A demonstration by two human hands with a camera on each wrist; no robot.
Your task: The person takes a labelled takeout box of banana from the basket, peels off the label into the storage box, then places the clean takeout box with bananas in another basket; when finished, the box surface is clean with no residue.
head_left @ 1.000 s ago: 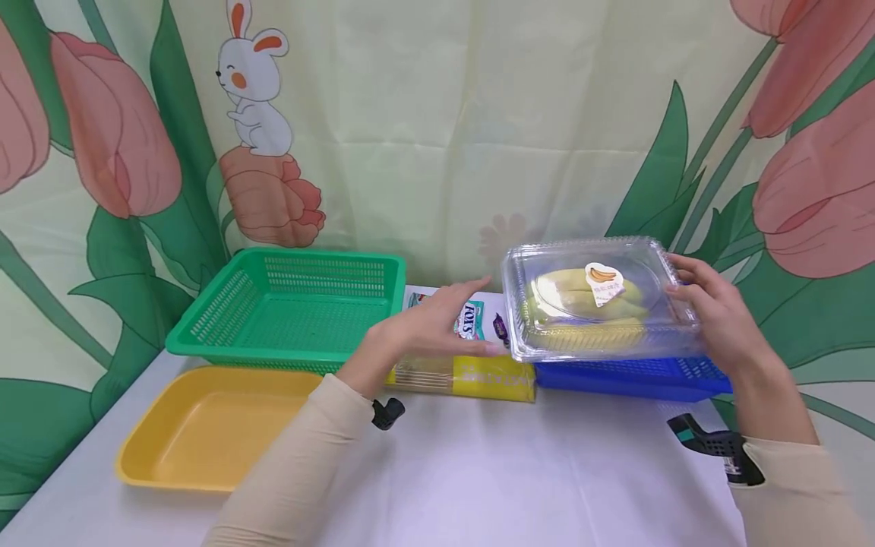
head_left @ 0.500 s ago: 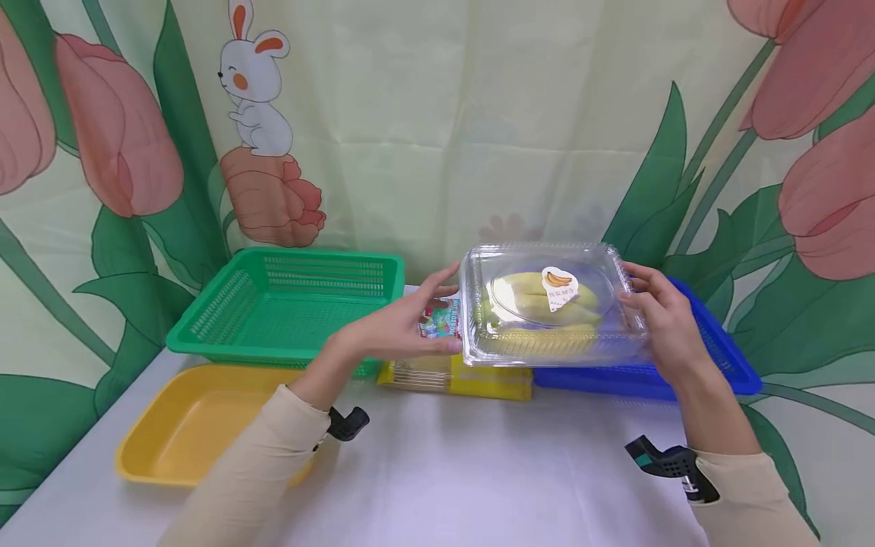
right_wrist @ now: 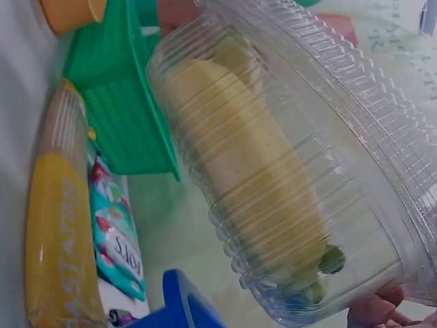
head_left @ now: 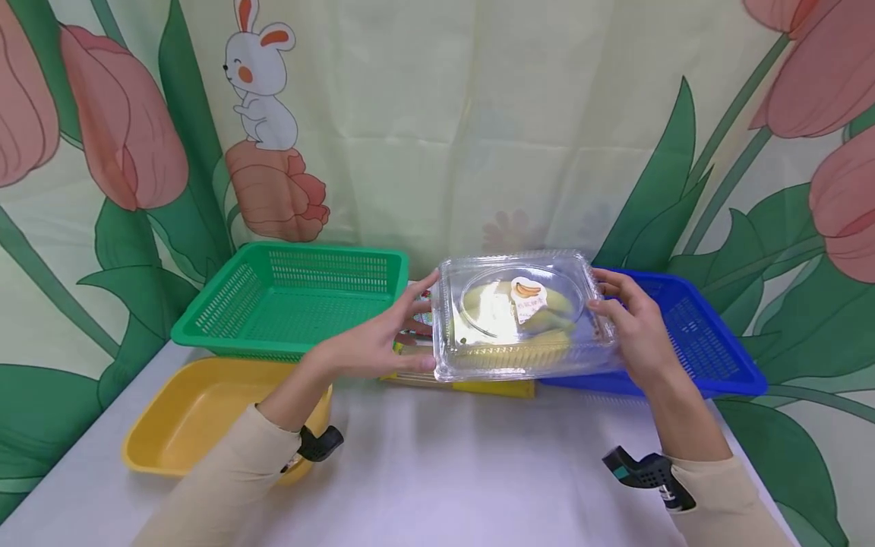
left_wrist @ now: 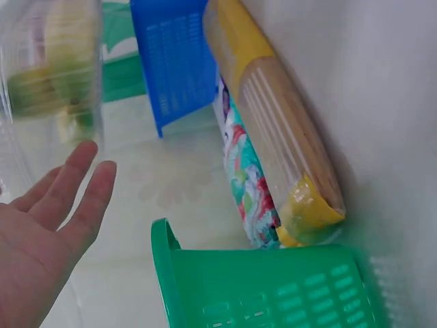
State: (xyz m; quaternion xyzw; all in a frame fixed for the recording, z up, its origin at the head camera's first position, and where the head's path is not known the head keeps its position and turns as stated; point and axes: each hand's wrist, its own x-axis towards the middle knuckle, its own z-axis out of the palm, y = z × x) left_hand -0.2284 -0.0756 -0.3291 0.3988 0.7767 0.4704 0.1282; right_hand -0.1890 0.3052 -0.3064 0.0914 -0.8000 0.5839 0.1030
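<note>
A clear plastic clamshell box of bananas (head_left: 522, 315) is held up over the middle of the table, a banana sticker on its lid. My right hand (head_left: 632, 323) grips its right end, thumb on top; a little of that hand (right_wrist: 379, 307) shows in the right wrist view. At the box's left end is my left hand (head_left: 379, 334), fingers spread and fairly straight along the edge. In the left wrist view its fingertips (left_wrist: 85, 150) are close against the plastic; firm contact cannot be told. Behind and below the box, a yellow pasta packet (right_wrist: 58, 239) is partly hidden.
A green basket (head_left: 294, 346) stands at the back left, with a yellow basin (head_left: 198, 410) in front of it. On the right is a blue basket (head_left: 711, 334). A Fox's sweets bag (right_wrist: 116, 232) lies between the baskets, beside the pasta packet.
The box of bananas has moved left and slightly down in my right hand, from above the blue basket to mid-table. My left hand has shifted left and now meets the box's left end.
</note>
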